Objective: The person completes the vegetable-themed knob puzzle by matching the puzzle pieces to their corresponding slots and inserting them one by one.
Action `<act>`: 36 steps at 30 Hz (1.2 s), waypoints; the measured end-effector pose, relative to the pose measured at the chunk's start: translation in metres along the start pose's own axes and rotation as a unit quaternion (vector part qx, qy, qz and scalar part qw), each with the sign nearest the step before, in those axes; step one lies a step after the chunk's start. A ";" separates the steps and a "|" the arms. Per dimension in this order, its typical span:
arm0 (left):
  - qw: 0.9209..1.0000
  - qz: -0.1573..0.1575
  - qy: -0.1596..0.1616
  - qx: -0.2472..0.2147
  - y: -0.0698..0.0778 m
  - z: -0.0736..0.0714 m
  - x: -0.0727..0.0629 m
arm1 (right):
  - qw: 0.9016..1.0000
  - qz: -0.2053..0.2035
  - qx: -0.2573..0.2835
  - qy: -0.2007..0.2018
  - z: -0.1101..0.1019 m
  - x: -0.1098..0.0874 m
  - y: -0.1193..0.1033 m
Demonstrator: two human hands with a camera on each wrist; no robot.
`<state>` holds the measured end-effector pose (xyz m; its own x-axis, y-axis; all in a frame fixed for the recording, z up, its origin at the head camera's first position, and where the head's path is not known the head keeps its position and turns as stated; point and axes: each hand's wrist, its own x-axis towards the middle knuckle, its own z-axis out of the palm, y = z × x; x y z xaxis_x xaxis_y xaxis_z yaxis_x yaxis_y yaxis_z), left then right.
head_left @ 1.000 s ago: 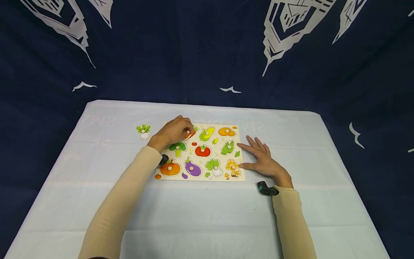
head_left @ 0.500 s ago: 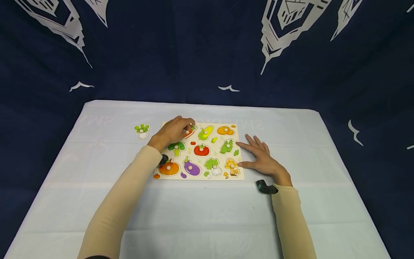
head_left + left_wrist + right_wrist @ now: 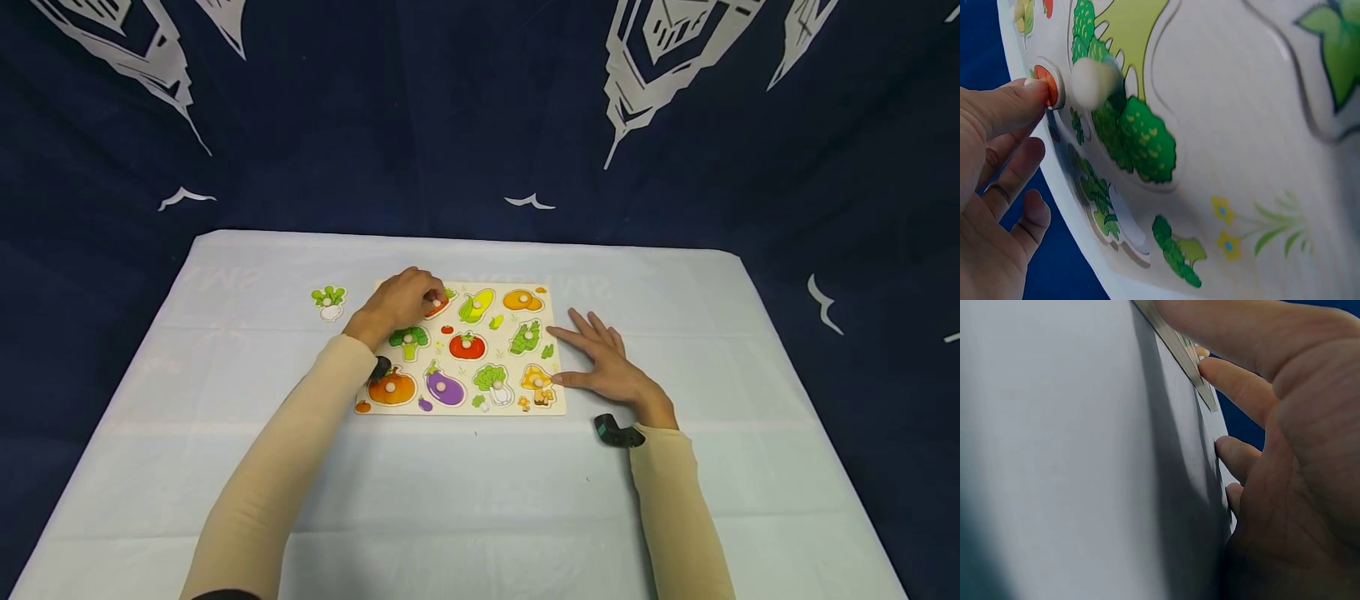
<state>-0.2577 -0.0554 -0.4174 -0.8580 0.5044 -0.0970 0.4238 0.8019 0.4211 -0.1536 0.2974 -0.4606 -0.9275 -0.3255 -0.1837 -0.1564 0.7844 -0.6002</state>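
Note:
A pale wooden peg puzzle board (image 3: pixel 498 400) with several knobbed vegetable pieces lies flat on the table. My left hand (image 3: pixel 401 302) reaches over its upper left part, thumb and finger pinching the knob of an orange-red carrot piece (image 3: pixel 1050 86); in the head view this hand covers part of that piece. Beside the hand is the broccoli piece (image 3: pixel 1125 119), its knob standing out. A turnip-shaped recess (image 3: pixel 1110 206) shows in the left wrist view. My right hand (image 3: pixel 606 364) lies with fingers spread, thumb and index fingertip on the board's right edge.
A loose turnip piece (image 3: pixel 328 303) lies on the white tablecloth (image 3: pixel 450 500), left of the board. Behind the table hangs a dark blue curtain (image 3: pixel 375 125) with white patterns. Black wrist devices (image 3: pixel 618 432) sit at both sleeves.
My left fingers have drawn in a little around the carrot piece's knob. The head view has shifted slightly; my right hand and the board keep their places.

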 end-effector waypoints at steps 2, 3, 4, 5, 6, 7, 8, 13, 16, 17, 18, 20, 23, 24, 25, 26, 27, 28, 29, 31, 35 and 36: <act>1.000 -0.004 -0.005 -0.003 0.001 0.000 0.000 | 1.000 -0.002 0.000 0.001 0.000 0.000 0.001; 1.000 -0.007 -0.007 -0.004 0.002 0.001 -0.001 | 1.000 -0.004 -0.001 0.002 0.000 0.000 0.001; 1.000 -0.008 -0.008 -0.004 0.002 0.001 -0.001 | 1.000 -0.005 -0.001 0.002 0.000 0.000 0.001; 1.000 -0.008 -0.009 -0.004 0.002 0.001 -0.001 | 1.000 -0.006 0.000 0.003 0.000 0.000 0.001; 1.000 -0.009 -0.009 -0.004 0.003 0.001 0.000 | 1.000 -0.006 0.001 0.004 0.000 0.000 0.001; 1.000 -0.010 -0.011 -0.003 0.003 0.001 0.000 | 1.000 -0.006 0.001 0.006 0.000 0.000 0.001; 1.000 -0.011 -0.011 -0.004 0.003 0.001 0.000 | 1.000 -0.007 0.001 0.006 0.000 0.001 0.001; 1.000 -0.005 -0.015 -0.001 0.002 0.001 -0.001 | 1.000 -0.004 0.003 0.005 -0.001 0.000 0.000; 1.000 -0.003 -0.017 -0.003 0.001 0.001 -0.002 | 1.000 -0.005 0.002 0.001 -0.002 0.000 0.000; 1.000 -0.005 -0.018 -0.005 0.001 0.001 -0.002 | 1.000 -0.005 0.002 0.001 -0.002 0.000 0.000; 1.000 -0.007 -0.018 -0.007 0.001 0.001 -0.002 | 1.000 -0.005 0.002 0.000 -0.002 0.000 0.000; 1.000 -0.011 -0.019 -0.011 0.000 0.002 -0.003 | 1.000 -0.005 0.002 0.000 -0.002 0.000 -0.001; 1.000 -0.012 -0.018 -0.016 0.000 0.001 -0.004 | 1.000 -0.003 0.001 0.001 -0.002 0.000 -0.001; 1.000 -0.011 -0.017 -0.019 -0.001 0.001 -0.004 | 1.000 -0.003 0.001 0.002 -0.001 0.000 -0.001; 1.000 -0.013 -0.016 -0.023 -0.002 0.000 -0.005 | 1.000 -0.003 0.000 0.003 -0.001 0.001 -0.001; 0.999 -0.014 -0.016 -0.027 -0.002 -0.001 -0.006 | 1.000 -0.003 0.000 0.003 -0.001 0.001 -0.001; 0.999 -0.015 -0.014 -0.031 -0.004 -0.002 -0.007 | 1.000 -0.003 0.001 0.003 -0.001 0.001 0.000; 0.999 -0.016 -0.012 -0.036 -0.005 -0.003 -0.008 | 1.000 -0.004 0.001 0.003 0.000 0.001 0.000; 0.999 -0.017 -0.009 -0.040 -0.007 -0.005 -0.010 | 1.000 -0.004 0.001 0.003 0.000 0.001 0.000; 0.999 -0.016 0.000 -0.047 -0.011 -0.008 -0.013 | 1.000 -0.005 0.001 0.003 0.000 0.001 0.000; 0.998 -0.007 0.021 -0.052 -0.021 -0.014 -0.021 | 1.000 -0.002 0.001 0.001 -0.001 0.000 0.000; 0.998 -0.006 0.025 -0.054 -0.023 -0.016 -0.024 | 1.000 -0.002 0.001 0.002 -0.001 0.000 -0.001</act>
<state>-0.2519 -0.0910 -0.4108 -0.8769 0.4771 -0.0584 0.3830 0.7670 0.5148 -0.1542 0.2974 -0.4595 -0.9280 -0.3269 -0.1788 -0.1596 0.7823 -0.6022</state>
